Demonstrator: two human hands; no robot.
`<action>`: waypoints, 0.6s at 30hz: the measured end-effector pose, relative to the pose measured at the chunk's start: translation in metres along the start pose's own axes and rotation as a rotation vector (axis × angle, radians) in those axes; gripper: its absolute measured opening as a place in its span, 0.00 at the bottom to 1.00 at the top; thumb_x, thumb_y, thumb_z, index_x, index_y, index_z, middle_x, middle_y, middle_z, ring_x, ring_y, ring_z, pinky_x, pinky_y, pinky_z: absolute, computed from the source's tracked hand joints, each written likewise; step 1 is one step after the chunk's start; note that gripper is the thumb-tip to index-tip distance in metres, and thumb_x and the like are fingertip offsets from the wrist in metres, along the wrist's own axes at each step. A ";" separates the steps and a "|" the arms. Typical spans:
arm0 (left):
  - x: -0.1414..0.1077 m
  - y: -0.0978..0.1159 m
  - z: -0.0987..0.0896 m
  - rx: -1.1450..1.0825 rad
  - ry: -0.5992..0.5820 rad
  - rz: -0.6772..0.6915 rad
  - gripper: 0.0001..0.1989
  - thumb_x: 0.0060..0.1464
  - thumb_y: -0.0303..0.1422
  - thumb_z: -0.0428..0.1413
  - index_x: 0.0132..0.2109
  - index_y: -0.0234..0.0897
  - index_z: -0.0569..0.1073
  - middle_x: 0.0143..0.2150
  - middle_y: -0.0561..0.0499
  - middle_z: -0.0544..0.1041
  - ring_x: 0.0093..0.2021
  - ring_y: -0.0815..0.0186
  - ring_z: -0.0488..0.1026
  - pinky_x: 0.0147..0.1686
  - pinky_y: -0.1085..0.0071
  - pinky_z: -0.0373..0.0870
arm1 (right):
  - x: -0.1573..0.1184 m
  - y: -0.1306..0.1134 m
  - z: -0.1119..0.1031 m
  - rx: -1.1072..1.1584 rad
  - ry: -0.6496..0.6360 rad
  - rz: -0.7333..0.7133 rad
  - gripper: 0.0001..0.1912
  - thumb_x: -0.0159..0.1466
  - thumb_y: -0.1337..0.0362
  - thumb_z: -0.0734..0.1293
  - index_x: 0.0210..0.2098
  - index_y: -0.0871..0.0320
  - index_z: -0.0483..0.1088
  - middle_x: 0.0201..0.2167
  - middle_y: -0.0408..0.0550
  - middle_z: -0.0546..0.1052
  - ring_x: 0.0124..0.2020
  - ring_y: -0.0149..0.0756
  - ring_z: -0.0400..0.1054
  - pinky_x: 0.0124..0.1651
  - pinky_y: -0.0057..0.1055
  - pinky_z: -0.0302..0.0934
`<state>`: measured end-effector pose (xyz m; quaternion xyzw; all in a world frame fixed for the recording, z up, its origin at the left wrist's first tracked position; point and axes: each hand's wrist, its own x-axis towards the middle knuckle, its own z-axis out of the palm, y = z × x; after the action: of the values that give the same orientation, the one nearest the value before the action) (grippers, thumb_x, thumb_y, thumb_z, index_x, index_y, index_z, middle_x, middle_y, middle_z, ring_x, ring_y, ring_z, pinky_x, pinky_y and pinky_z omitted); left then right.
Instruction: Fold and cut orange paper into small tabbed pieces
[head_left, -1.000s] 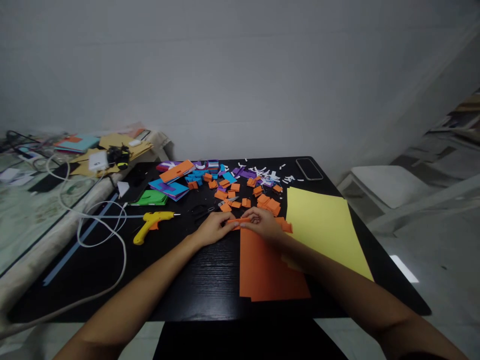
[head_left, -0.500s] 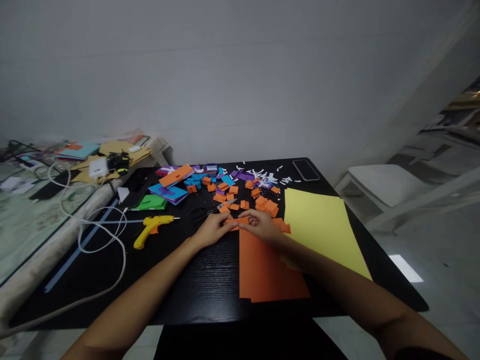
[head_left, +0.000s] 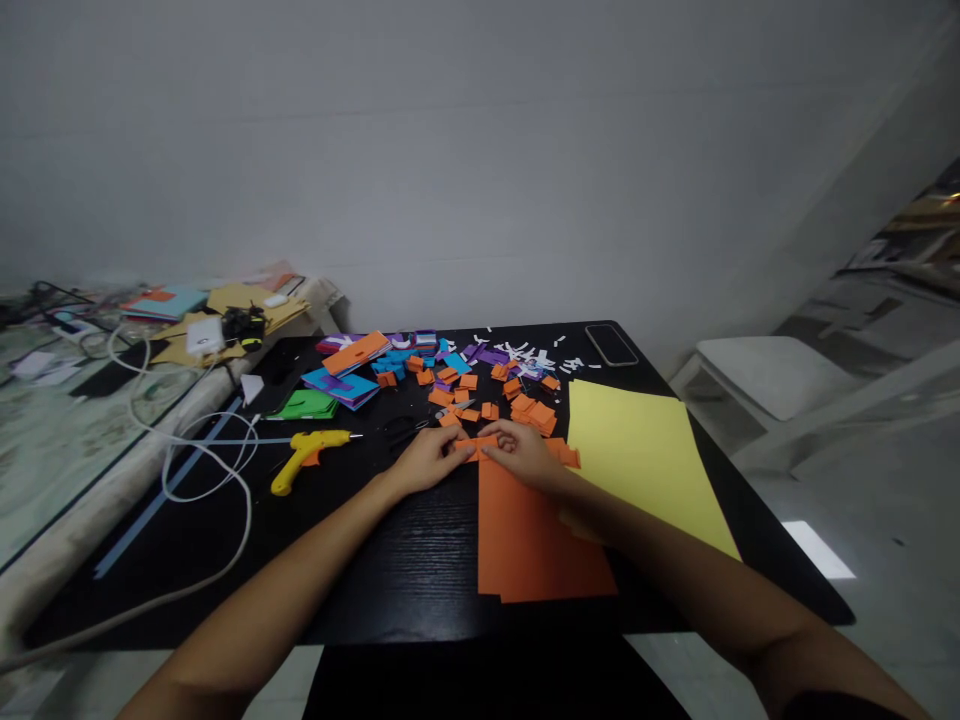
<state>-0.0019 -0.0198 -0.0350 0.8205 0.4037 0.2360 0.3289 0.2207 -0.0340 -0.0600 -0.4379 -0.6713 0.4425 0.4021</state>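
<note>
1 orng strip (head_left: 475,444) in hands (head_left: 427,460), long axis approx L-R

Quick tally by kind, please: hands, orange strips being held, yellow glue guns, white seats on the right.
Hands: 2, left hand and right hand
Held orange strip: 1
Yellow glue gun: 1
White seat: 1
Total: 5

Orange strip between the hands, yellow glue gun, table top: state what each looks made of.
Orange strip: probably paper or card, thin and matte.
Glue gun: likely plastic, smooth, evenly coloured.
Table top: perhaps laminate or wood; grain lines, faint sheen.
</note>
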 end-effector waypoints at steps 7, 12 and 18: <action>0.000 0.000 0.001 0.006 0.002 0.001 0.13 0.64 0.41 0.55 0.41 0.35 0.77 0.28 0.55 0.74 0.28 0.69 0.69 0.30 0.74 0.60 | 0.000 -0.001 -0.001 -0.005 0.001 0.013 0.11 0.62 0.62 0.69 0.43 0.59 0.75 0.23 0.38 0.67 0.23 0.29 0.57 0.28 0.27 0.54; -0.001 0.000 0.001 0.008 0.004 -0.003 0.13 0.64 0.41 0.55 0.42 0.36 0.77 0.29 0.55 0.75 0.28 0.68 0.69 0.30 0.74 0.61 | 0.000 0.001 0.000 -0.002 0.008 0.016 0.11 0.61 0.62 0.69 0.42 0.58 0.76 0.25 0.41 0.71 0.24 0.30 0.60 0.29 0.28 0.57; -0.001 -0.001 0.002 0.000 0.007 -0.002 0.12 0.63 0.40 0.56 0.42 0.36 0.77 0.28 0.55 0.75 0.28 0.68 0.69 0.30 0.74 0.61 | 0.000 0.005 0.001 -0.001 0.026 0.010 0.11 0.61 0.62 0.71 0.43 0.57 0.77 0.34 0.47 0.78 0.29 0.34 0.67 0.33 0.31 0.63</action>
<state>-0.0017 -0.0206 -0.0367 0.8193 0.4057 0.2384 0.3276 0.2211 -0.0329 -0.0647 -0.4471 -0.6641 0.4384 0.4085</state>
